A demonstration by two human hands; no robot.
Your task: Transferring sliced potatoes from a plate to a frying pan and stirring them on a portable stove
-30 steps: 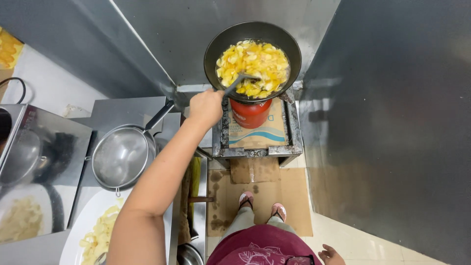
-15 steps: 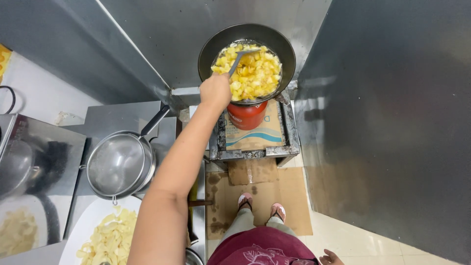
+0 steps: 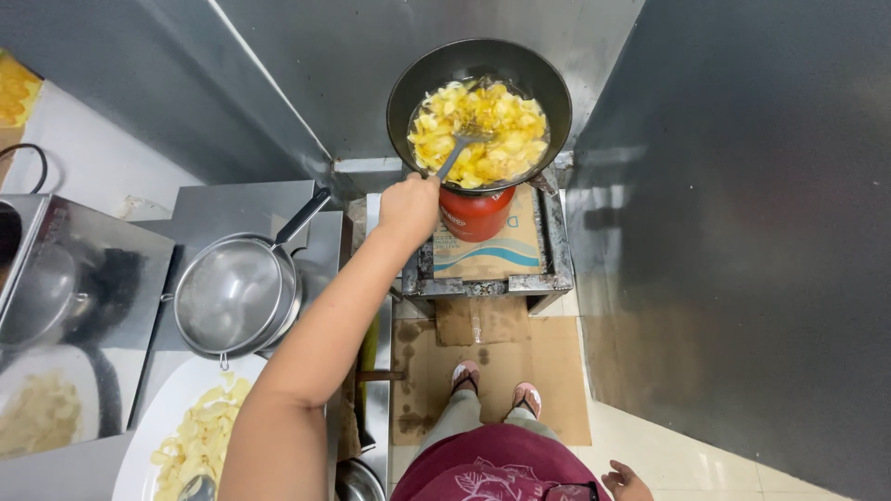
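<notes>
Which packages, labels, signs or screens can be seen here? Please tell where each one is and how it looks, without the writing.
Flattened cardboard carton: under the red gas cylinder, on the metal stand; brown, with blue wavy stripes and print.
Label on the cylinder: a band of white print on its red side, facing the camera.
Plain cardboard sheets: on the floor before the stand; brown, stained, no print visible.
No signs or screens are in view.

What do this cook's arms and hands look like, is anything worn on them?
The left hand and its long forearm are bare: no glove, sleeve, watch or ring shows. The right hand, only partly in view at the bottom edge, also looks bare and gloveless. A maroon garment with a pale floral print covers the torso.
</notes>
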